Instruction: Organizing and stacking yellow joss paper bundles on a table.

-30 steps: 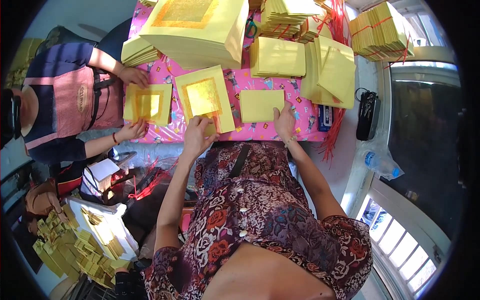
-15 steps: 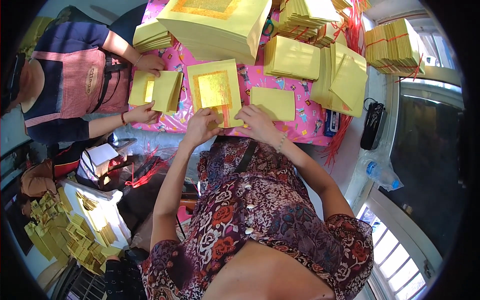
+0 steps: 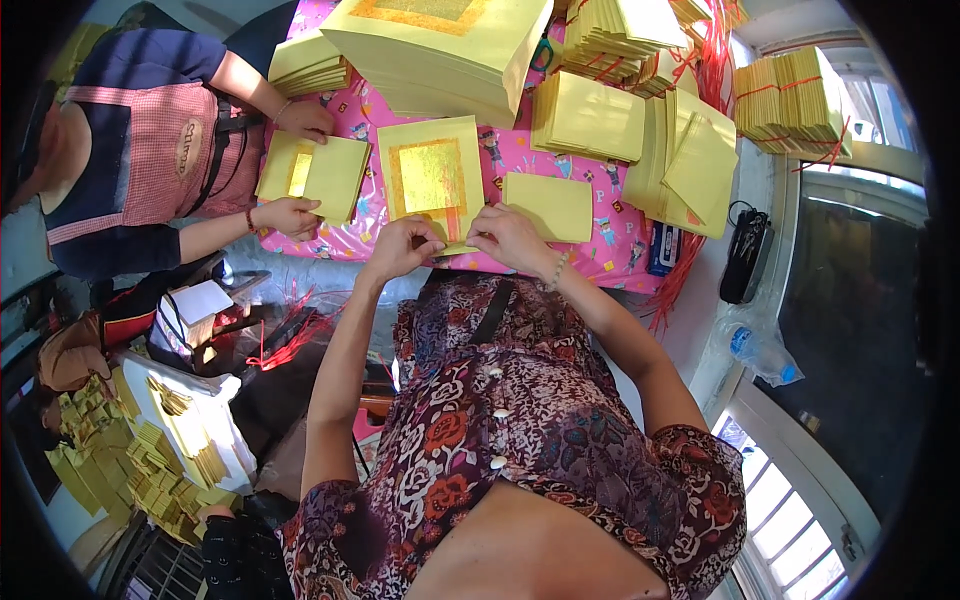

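Spread beyond nearly closed fingers [image 3: 490, 224], the gilded sheet [image 3: 428, 175] is pinched — left hand [image 3: 402, 249] now joined by right hand [image 3: 513, 239] — likely steadier.

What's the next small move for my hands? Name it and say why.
Probably fold up the near edge of the sheet before you: your left hand and right hand are both at that edge, while most of it lies flat.

Counted here: one pink surface [image 3: 605, 266], one open yellow sheet [image 3: 391, 160] with one gold square, one folded yellow piece [image 3: 550, 208] to its right, one tall, wide stack [image 3: 440, 80], one pair of scissors [image 3: 541, 55], one bottle [image 3: 750, 347], one co-worker [image 3: 150, 140] at the surface, and three white buttons [image 3: 500, 413]; the tied bundles [image 3: 790, 100] overlap too much to count.
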Available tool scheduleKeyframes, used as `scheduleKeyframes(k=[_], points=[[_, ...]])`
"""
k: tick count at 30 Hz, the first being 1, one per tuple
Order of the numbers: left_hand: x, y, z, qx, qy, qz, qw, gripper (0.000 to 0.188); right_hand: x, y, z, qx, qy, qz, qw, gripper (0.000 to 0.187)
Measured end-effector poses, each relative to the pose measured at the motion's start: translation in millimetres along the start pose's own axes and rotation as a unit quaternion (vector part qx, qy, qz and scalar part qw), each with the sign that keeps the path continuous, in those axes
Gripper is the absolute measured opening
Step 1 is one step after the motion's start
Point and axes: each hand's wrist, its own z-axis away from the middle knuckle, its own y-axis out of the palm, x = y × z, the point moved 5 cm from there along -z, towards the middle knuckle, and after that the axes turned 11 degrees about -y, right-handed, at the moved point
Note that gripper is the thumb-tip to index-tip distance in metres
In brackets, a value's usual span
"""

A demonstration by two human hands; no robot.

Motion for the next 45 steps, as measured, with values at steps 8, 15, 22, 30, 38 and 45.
scheduleKeyframes(k=[8, 15, 22, 30, 38, 45], points=[[3, 1, -1, 0.015, -0.016, 0.017, 1.0, 0.01, 1, 1, 0, -0.008, -0.002, 0.003, 1.0, 0.013], [6, 1, -4, 0.005, -0.014, 0.011, 1.0, 0.011, 1, 0, -2, 0.005, 0.001, -0.001, 1.0, 0.012], [-8, -9, 2, -0.02, 0.021, -0.039, 0.999, 0.014, 9, -8, -3, -0.051, -0.119, 0.103, 0.986, 0.012], [-8, -65, 9, -0.141, 0.074, 0.026, 0.987, 0.031, -20, -32, -32, -0.007, 0.098, -0.06, 0.993, 0.016], [3, -71, -27, -0.223, 0.015, 0.059, 0.973, 0.033, -53, -22, -53, -0.193, 0.084, -0.269, 0.94, 0.031], [1, -67, -49, -0.261, -0.104, 0.111, 0.953, 0.054, -75, -19, -66, -0.215, 0.175, -0.152, 0.949, 0.033]])
